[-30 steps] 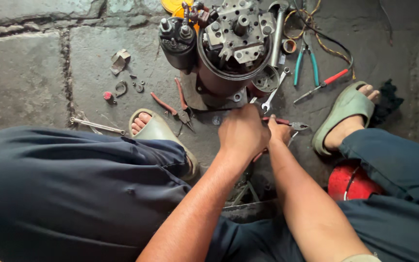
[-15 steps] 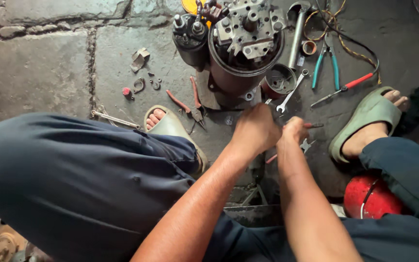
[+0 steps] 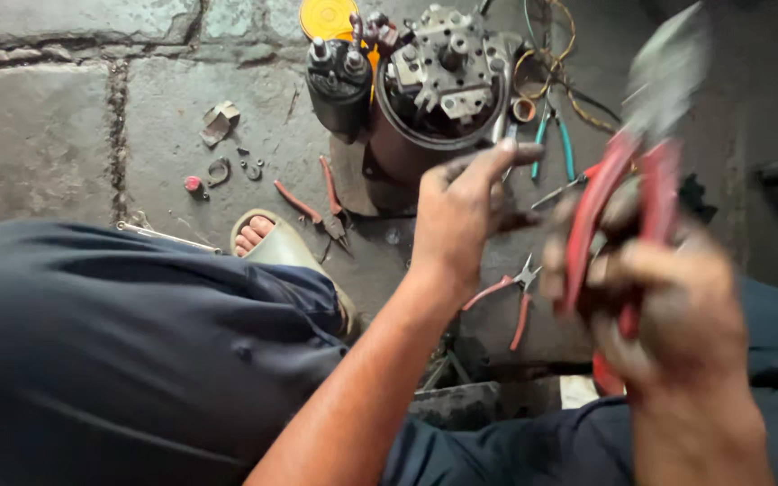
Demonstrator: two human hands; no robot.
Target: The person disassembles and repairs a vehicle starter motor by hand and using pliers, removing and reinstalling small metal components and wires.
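Right now I see my right hand [image 3: 668, 306] raised close to the camera, fingers [image 3: 628, 270] wrapped tight around the red handles of a big pair of pliers [image 3: 628, 193], blurred, nose pointing up and away. It blocks most of the floor on the right side. My left hand [image 3: 465, 211] hangs open over the floor, fingers [image 3: 497, 160] spread, holding nothing, just in front of the motor housing [image 3: 434, 108]; whether it touches the housing I cannot tell.

Around:
- motor housing stands upright on the concrete floor [image 3: 47, 135], grey terminal block on top, a dark cylindrical part [image 3: 339, 85] touching its left side, a yellow disc [image 3: 328, 16] behind.
- small red-handled pliers [image 3: 508, 292] lie on the floor just below my left hand, between both wrists.
- another red-handled pair [image 3: 321, 202] lies left of the housing, near my sandalled foot [image 3: 267, 243].
- teal-handled pliers [image 3: 553, 139] right of the housing, partly hidden by my left fingers.
- small loose bits: a red cap [image 3: 193, 183], a ring [image 3: 219, 171], a bent metal piece [image 3: 220, 121], well left.
- thin metal rod [image 3: 168, 237] by my dark trouser leg [image 3: 137, 360].
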